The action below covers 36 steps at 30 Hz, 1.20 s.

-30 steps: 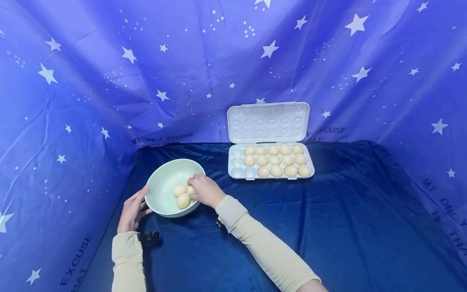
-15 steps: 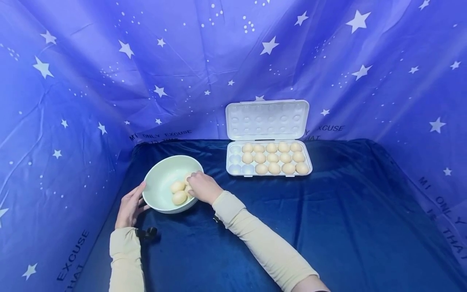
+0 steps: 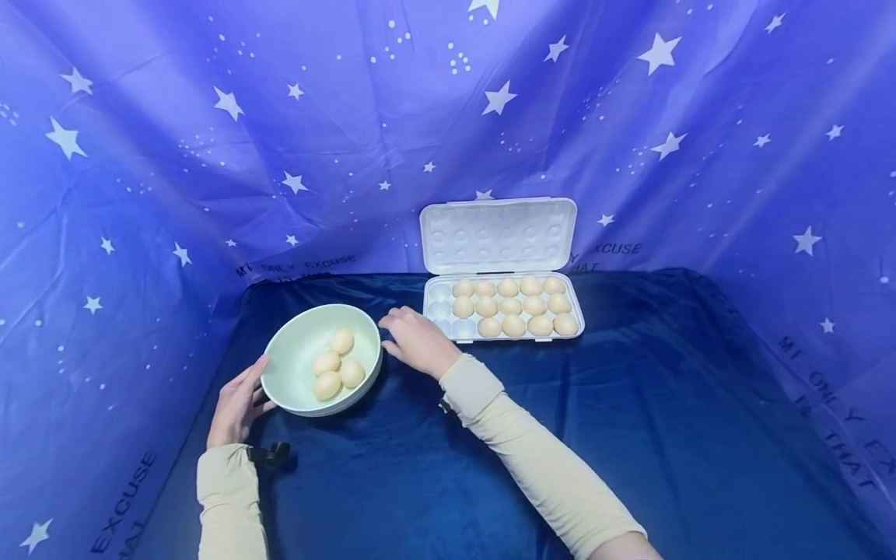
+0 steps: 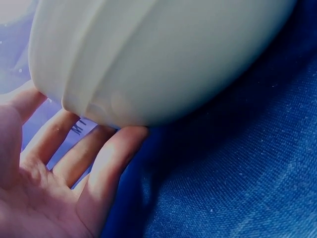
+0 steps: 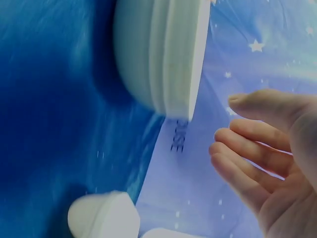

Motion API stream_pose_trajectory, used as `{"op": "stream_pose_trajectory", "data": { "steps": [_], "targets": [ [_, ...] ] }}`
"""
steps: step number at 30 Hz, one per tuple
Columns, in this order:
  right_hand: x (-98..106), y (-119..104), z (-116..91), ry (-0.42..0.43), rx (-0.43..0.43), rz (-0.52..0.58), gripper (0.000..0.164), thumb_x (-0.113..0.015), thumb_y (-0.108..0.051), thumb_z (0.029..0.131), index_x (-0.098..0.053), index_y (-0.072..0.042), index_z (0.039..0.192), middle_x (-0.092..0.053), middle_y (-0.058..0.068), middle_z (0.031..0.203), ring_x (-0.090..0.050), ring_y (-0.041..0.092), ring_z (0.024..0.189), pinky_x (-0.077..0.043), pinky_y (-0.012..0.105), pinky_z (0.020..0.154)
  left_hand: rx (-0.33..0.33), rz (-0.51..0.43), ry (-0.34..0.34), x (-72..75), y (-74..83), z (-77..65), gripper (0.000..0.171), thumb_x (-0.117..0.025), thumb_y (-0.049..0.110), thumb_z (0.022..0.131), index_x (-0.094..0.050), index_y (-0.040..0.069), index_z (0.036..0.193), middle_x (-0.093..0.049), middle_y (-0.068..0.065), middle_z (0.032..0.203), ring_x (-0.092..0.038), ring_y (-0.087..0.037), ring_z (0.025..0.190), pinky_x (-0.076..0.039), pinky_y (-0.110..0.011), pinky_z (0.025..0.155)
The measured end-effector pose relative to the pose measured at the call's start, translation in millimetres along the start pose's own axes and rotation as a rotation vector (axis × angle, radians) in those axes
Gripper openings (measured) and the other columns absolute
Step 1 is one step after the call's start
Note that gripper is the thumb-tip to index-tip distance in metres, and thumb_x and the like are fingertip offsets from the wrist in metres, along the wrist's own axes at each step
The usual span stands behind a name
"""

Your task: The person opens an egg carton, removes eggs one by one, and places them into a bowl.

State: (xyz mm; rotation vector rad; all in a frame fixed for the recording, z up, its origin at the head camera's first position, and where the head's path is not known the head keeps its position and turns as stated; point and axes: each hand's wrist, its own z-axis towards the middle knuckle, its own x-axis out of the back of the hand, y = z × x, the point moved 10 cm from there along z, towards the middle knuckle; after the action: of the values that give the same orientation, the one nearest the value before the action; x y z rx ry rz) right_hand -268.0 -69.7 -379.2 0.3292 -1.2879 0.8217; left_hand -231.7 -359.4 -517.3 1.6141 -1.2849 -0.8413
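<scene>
A pale green bowl [image 3: 290, 350] on the left of the table has several cream-coloured eggs [image 3: 351, 372] lying in it. My left hand [image 3: 236, 404] grips its left side, thumb at the rim and fingers against the outer wall, as the left wrist view also shows. Between the bowl and an egg box stands my right hand [image 3: 423, 342], fingers loosely bent and holding nothing. In the right wrist view that right hand [image 5: 265, 153] is apart from the bowl. The white egg box carries rows of eggs [image 3: 513, 324]; several hollows at its left end show no egg.
The egg box's lid [image 3: 498, 233] stands raised at the back, close to the purple star-printed curtain [image 3: 378, 117]. Dark blue cloth [image 3: 392, 482] covers the table. A small black wrist mount [image 3: 273, 453] sticks out from the left sleeve.
My right hand has let go of an egg in the bowl and moved up and right, out over the rim. All the bowl's eggs now show; the left hand keeps its hold.
</scene>
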Motion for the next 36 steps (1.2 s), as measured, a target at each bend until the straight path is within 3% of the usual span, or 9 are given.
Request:
{"op": "stream_pose_trajectory", "data": {
  "steps": [5,10,13,15,19,22,28,36],
  "targets": [
    [8,31,-8,0.035,-0.041,-0.03,0.028,-0.073,-0.016,0.09,-0.069,-0.001,0.114,-0.068,0.012,0.109,-0.064,0.028,0.102,-0.053,0.037,0.091,0.008,0.0,-0.004,1.2,-0.8,-0.3,0.063,-0.063,0.053,0.094,-0.048,0.022,0.147,-0.065,0.025,0.089,-0.065,0.005,0.086,-0.058,-0.024,0.074],
    [12,73,-18,0.053,-0.155,-0.054,0.029,-0.076,-0.013,0.086,-0.068,0.0,0.111,-0.066,0.014,0.106,-0.063,0.031,0.102,-0.054,0.041,0.087,0.003,0.003,0.013,3.2,0.4,-0.8,0.056,-0.064,0.054,0.092,-0.055,0.025,0.139,-0.066,0.024,0.089,-0.066,0.004,0.086,-0.059,-0.024,0.074],
    [7,100,-23,0.043,-0.232,-0.077,0.025,-0.075,-0.009,0.086,-0.068,0.002,0.108,-0.065,0.015,0.105,-0.062,0.032,0.1,-0.055,0.042,0.083,-0.003,0.01,0.01,3.0,0.8,-2.6,0.057,-0.063,0.054,0.093,-0.054,0.023,0.14,-0.065,0.025,0.09,-0.066,0.005,0.087,-0.058,-0.024,0.075],
    [1,119,-27,0.04,-0.28,-0.089,0.021,-0.073,-0.006,0.087,-0.068,0.001,0.106,-0.065,0.014,0.104,-0.061,0.032,0.098,-0.056,0.041,0.08,-0.004,-0.001,0.008,2.4,0.5,-3.6,0.041,-0.063,0.053,0.094,-0.062,0.03,0.128,-0.066,0.025,0.09,-0.066,0.005,0.087,-0.058,-0.024,0.074],
    [-9,146,-33,0.076,-0.319,-0.102,0.013,-0.066,-0.002,0.088,-0.068,0.001,0.1,-0.064,0.015,0.102,-0.062,0.031,0.095,-0.057,0.041,0.075,-0.01,-0.004,0.01,1.1,0.4,-3.8,0.036,-0.063,0.052,0.094,-0.064,0.03,0.123,-0.066,0.024,0.092,-0.066,0.005,0.088,-0.058,-0.024,0.075],
    [-12,155,-36,0.105,-0.328,-0.092,0.014,-0.067,-0.001,0.087,-0.068,0.002,0.101,-0.064,0.017,0.102,-0.062,0.033,0.092,-0.057,0.041,0.074,-0.016,0.01,0.01,-0.3,0.6,-3.7,0.041,-0.063,0.053,0.093,-0.061,0.029,0.126,-0.065,0.025,0.092,-0.066,0.005,0.089,-0.058,-0.025,0.075],
    [-15,169,-39,0.114,-0.405,-0.02,0.024,-0.076,-0.002,0.082,-0.07,0.0,0.104,-0.067,0.018,0.1,-0.064,0.034,0.094,-0.057,0.042,0.079,-0.024,-0.023,0.005,-4.0,2.1,-3.5,0.008,-0.064,0.047,0.095,-0.069,0.041,0.094,-0.067,0.024,0.091,-0.067,0.003,0.087,-0.059,-0.026,0.072],
    [-19,174,-37,0.117,-0.427,0.071,0.03,-0.076,-0.003,0.084,-0.069,0.002,0.113,-0.069,0.02,0.108,-0.066,0.034,0.101,-0.056,0.043,0.086,-0.015,-0.011,0.017,0.9,0.5,-3.1,0.009,-0.064,0.048,0.095,-0.068,0.042,0.09,-0.066,0.024,0.09,-0.067,0.003,0.085,-0.059,-0.025,0.072]
  ]
}}
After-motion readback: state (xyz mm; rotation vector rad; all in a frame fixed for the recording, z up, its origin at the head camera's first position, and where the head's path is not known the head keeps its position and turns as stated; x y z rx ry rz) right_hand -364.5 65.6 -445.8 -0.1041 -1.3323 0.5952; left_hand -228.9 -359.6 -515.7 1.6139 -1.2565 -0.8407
